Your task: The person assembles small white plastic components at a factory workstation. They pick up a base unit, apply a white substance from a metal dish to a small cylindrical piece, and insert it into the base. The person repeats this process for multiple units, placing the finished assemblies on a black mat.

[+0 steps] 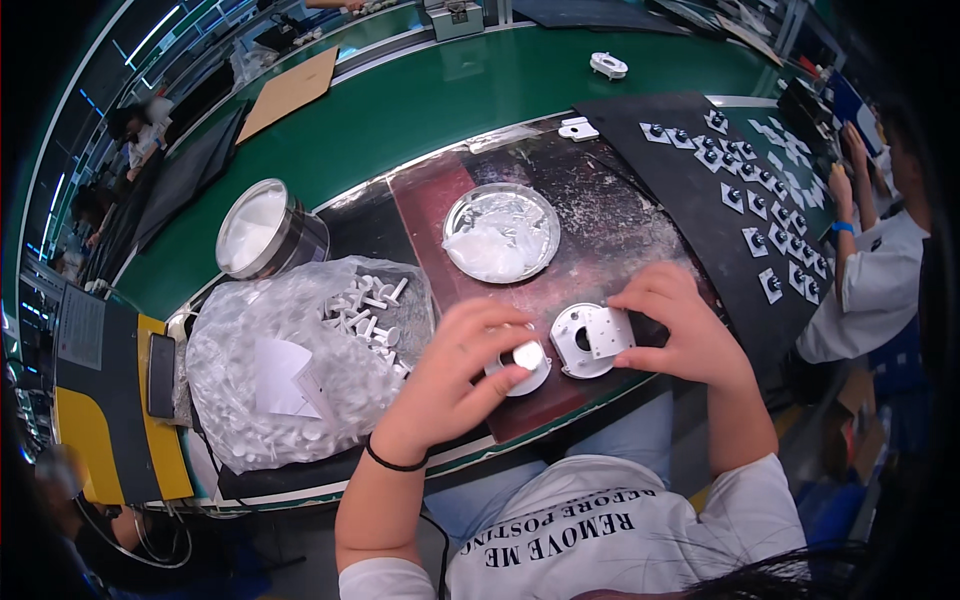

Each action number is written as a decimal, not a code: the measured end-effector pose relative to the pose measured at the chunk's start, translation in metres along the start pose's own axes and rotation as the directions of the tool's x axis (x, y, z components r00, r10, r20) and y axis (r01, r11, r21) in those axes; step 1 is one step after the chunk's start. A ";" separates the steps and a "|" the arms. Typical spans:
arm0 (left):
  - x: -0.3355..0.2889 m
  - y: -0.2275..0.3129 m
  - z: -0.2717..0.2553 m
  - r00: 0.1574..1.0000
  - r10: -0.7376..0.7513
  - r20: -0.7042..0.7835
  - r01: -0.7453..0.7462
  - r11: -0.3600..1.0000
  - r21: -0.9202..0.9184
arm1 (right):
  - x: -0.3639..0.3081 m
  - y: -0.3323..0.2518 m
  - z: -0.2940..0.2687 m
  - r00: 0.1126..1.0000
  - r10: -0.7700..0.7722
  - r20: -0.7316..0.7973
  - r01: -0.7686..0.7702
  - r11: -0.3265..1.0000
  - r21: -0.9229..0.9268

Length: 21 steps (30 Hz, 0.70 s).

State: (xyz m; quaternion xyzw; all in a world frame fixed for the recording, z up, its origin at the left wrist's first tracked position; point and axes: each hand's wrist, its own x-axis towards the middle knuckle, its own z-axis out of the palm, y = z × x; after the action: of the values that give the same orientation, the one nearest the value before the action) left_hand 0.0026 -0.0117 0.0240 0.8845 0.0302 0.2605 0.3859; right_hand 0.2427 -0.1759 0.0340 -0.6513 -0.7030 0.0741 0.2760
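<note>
My left hand (452,368) is closed, thumb and fingers pinching a small white plastic peg with a round head (526,355). Under that peg lies a round white plastic piece (536,378), partly covered by the fingers. To its right is a white round plastic housing (570,338) with a dark opening in the middle. My right hand (682,325) grips a white rectangular plate with small holes (609,332) between thumb and fingers, over the housing's right side. Whether plate and housing are joined, I cannot tell.
A clear plastic bag (225,370) of white pegs lies left. Beyond my hands stands a round metal dish (548,215) with white, paste-like stuff; an open tin (300,245) is farther left. A black mat (665,180) holds several small parts, near a co-worker (880,270).
</note>
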 end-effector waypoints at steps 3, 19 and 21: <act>0.003 0.002 0.009 0.988 0.019 0.156 -0.013 0.999 -0.042 | 0.007 -0.003 0.003 0.999 -0.030 0.026 0.029 0.999 0.016; 0.004 0.009 0.022 0.959 -0.092 0.269 0.059 0.990 0.131 | 0.017 -0.002 0.007 0.991 -0.085 0.108 0.085 0.996 -0.003; 0.004 0.010 0.022 0.958 -0.091 0.272 0.059 0.990 0.124 | 0.017 -0.003 0.006 0.990 -0.085 0.114 0.086 0.996 -0.003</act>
State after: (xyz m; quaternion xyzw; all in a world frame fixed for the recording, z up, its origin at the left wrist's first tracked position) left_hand 0.0153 -0.0324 0.0203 0.9311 0.0246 0.1174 0.3445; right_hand 0.2375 -0.1580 0.0352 -0.6163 -0.7451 0.0964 0.2359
